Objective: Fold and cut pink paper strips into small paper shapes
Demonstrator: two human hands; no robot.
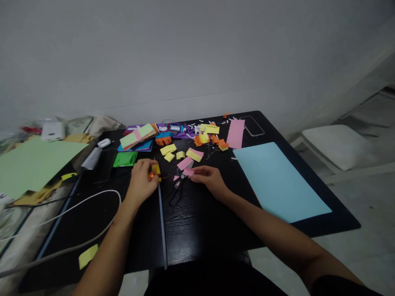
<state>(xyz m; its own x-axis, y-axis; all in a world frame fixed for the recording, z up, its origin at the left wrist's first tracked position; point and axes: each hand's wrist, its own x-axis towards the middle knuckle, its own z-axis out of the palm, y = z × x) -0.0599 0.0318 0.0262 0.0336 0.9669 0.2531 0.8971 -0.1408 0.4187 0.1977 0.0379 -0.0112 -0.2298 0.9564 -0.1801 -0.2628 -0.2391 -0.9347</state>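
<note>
My left hand [143, 178] is closed around a small yellow tool [156, 169] with a glowing orange light; most of it is hidden by my fingers, so its kind is unclear. Between the fingertips of my right hand [210, 179] is a small pink paper piece [188, 172]. Scissors [176, 193] with black handles lie on the black table between my hands, their blades pointing away. Just beyond my right fingers rest pink strips and a folded pink-and-yellow paper [194, 154]. Folded yellow papers [168, 149] lie past my left hand.
Light blue sheets [280, 181] cover the table's right side. At the back are a pink sheet [235, 134], a phone [252, 126], orange and white scraps, and a bundle of coloured paper [138, 136]. A white cable [119, 201] loops at left, near a green sheet [37, 160].
</note>
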